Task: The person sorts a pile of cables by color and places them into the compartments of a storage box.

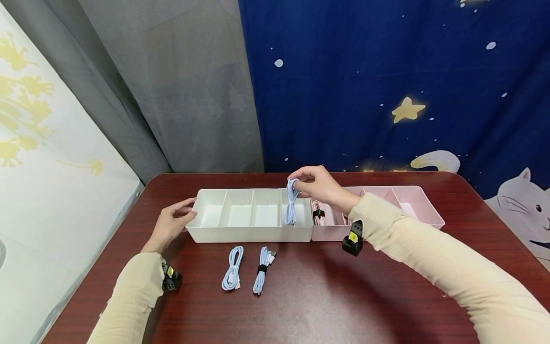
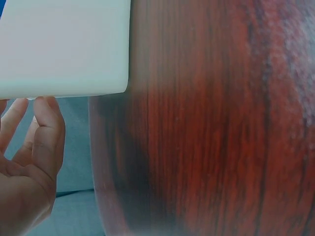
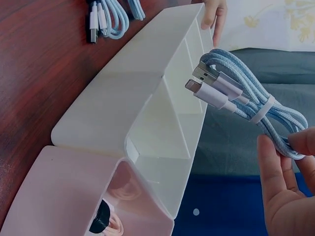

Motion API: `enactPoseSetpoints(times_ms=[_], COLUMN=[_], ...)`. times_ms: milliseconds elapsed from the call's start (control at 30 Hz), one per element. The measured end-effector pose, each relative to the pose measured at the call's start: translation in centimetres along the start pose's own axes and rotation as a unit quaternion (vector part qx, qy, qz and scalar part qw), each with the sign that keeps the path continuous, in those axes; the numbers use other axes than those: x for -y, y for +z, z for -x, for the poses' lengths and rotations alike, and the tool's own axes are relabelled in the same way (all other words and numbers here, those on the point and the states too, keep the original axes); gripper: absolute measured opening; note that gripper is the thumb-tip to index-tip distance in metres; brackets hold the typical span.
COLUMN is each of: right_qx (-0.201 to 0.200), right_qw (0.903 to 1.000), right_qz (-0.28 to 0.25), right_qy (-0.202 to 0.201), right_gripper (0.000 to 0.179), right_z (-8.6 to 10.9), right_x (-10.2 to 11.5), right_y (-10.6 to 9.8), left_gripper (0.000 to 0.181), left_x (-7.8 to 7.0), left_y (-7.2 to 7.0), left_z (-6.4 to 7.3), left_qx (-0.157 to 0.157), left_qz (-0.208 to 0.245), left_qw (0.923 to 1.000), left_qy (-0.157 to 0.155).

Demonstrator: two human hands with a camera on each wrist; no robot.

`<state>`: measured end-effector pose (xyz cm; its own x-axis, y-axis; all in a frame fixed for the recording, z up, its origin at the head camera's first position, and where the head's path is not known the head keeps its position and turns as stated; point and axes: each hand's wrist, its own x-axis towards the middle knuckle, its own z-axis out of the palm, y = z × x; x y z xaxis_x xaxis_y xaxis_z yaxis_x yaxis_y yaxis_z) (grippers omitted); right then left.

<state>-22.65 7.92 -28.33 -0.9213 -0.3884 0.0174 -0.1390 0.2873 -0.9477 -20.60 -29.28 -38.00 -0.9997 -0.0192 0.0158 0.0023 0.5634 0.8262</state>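
My right hand (image 1: 315,184) pinches a bundled light-blue charging cable (image 3: 275,115) by its looped end. In the right wrist view its USB plug and small white-bodied connector point away from the fingers, and a white tie rings the bundle. The cable hangs over the rightmost compartment of the white divided box (image 1: 249,234). At that box's left end, my left hand (image 1: 169,222) touches the end wall with its fingertips. In front of the box lie two more light-blue cables: one loosely looped (image 1: 232,268), the other bound with a black strap (image 1: 261,271).
A pink divided box (image 1: 414,203) stands end to end with the white one. Its leftmost compartment holds a pink cable (image 1: 319,213) with a black strap. Both boxes sit on a dark red wooden table (image 1: 309,296), with grey and blue curtains (image 1: 322,95) behind it.
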Motion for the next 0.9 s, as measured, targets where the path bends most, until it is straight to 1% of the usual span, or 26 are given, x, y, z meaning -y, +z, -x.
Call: enactPoseSetpoints(times_ms=[167,333,567,733,900], right_qx=[-0.012,-0.014,-0.004,0.0,0.003], right_qw=[0.9999,0.9999,0.9999,0.9996,0.9994], right_qz=[-0.008,-0.006,-0.008,-0.022,-0.014], right_qy=[0.005,0.001,0.011,0.015,0.032], right_gripper=[0.021,0.021,0.022,0.022,0.023], right_z=[-0.5,-0.9,-1.4,-1.9,-2.2], right_x=[-0.3,-0.7,-1.1,-1.5,-1.7], right_y=[0.0,-0.1,-0.2,-0.2,-0.2], left_gripper=[0.046,0.046,0.046,0.046,0.046], left_x=[-0.1,-0.1,-0.1,-0.1,-0.1], left_y=[0.0,0.1,0.0,0.0,0.1], left_z=[0.0,0.0,0.1,0.1,0.0], left_qx=[-0.001,-0.002,-0.001,-0.002,-0.001], left_qz=[0.001,0.004,0.002,0.001,0.002], left_qw=[1.0,1.0,1.0,1.0,1.0], left_qy=[0.0,0.0,0.0,-0.001,0.0])
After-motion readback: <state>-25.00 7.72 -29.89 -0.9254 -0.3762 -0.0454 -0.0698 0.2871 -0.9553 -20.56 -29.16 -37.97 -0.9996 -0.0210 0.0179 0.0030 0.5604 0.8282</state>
